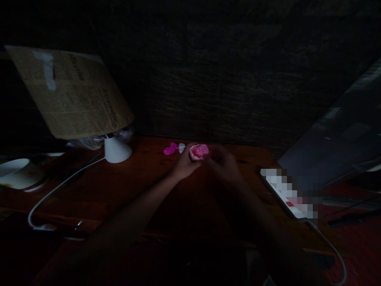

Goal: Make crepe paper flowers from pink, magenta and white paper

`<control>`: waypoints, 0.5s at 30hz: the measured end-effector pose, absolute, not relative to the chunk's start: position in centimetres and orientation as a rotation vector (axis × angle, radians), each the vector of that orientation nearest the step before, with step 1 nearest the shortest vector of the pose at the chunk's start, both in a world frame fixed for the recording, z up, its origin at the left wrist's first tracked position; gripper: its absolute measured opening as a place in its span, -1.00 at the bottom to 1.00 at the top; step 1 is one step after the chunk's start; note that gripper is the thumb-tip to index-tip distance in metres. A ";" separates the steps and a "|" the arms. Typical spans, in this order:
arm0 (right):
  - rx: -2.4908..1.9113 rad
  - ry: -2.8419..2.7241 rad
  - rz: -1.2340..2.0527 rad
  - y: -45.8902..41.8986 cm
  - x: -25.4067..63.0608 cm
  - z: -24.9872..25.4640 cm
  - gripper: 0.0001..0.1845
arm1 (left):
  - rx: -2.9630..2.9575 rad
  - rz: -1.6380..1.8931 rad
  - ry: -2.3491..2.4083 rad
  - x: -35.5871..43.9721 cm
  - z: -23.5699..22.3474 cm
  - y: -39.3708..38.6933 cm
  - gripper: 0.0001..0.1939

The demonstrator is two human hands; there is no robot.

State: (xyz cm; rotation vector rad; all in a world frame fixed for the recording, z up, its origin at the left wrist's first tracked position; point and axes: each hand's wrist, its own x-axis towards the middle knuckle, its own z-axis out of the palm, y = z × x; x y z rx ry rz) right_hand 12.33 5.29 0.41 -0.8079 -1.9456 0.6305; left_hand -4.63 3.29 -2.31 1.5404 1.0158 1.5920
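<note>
My left hand (185, 163) is closed around a small pink rose (203, 149) with layered, spiral petals and a paler pink outer part on its left side. Close against the right of the flower is my right hand (224, 162), its fingers curled in. Deep shadow hides those fingertips, so what they pinch cannot be made out. Just left of my left hand, crumpled magenta petal-like pieces (170, 149) and a small white piece (181, 148) lie on the wooden table (190, 202).
A lamp with a newsprint shade (86, 95) and white base (116, 151) stands at left, its cord looping over the table edge. A white tub (19, 174) sits far left. At right lies a flat, partly blurred white device (297, 211) with a cable. A dark wall (208, 79) rises behind.
</note>
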 end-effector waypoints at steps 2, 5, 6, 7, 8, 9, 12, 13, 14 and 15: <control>-0.803 -1.962 0.606 5.2 12.3 0.5 -0.65 | 1.549 1.593 1.003 -4.6 -2.3 3.3 -0.45; -0.768 -1.989 0.515 5.2 12.2 0.5 -0.64 | 1.570 1.585 0.957 -4.6 -2.4 3.4 -0.38; -0.760 -1.989 0.487 5.2 12.2 0.4 -0.63 | 1.578 1.584 0.945 -4.6 -2.5 3.4 -0.34; -0.752 -1.989 0.473 5.2 12.2 0.4 -0.62 | 1.585 1.582 0.940 -4.7 -2.6 3.5 -0.31; -0.742 -1.990 0.472 5.2 12.2 0.4 -0.62 | 1.591 1.586 0.942 -4.7 -2.6 3.6 -0.28; -0.732 -1.994 0.480 5.2 12.2 0.4 -0.62 | 1.592 1.593 0.948 -4.8 -2.7 3.7 -0.27; -0.719 -1.979 0.502 5.2 12.2 0.3 -0.59 | 1.570 1.618 0.975 -4.9 -2.8 3.8 -0.28; -0.721 -1.956 0.506 5.3 12.2 0.2 -0.56 | 1.554 1.625 0.980 -5.0 -2.8 3.9 -0.27; -0.728 -1.925 0.513 5.4 12.2 0.0 -0.53 | 1.537 1.629 0.982 -5.0 -2.7 3.8 -0.26; -0.739 -1.891 0.526 5.6 12.2 -0.1 -0.52 | 1.521 1.629 0.981 -5.0 -2.7 3.8 -0.24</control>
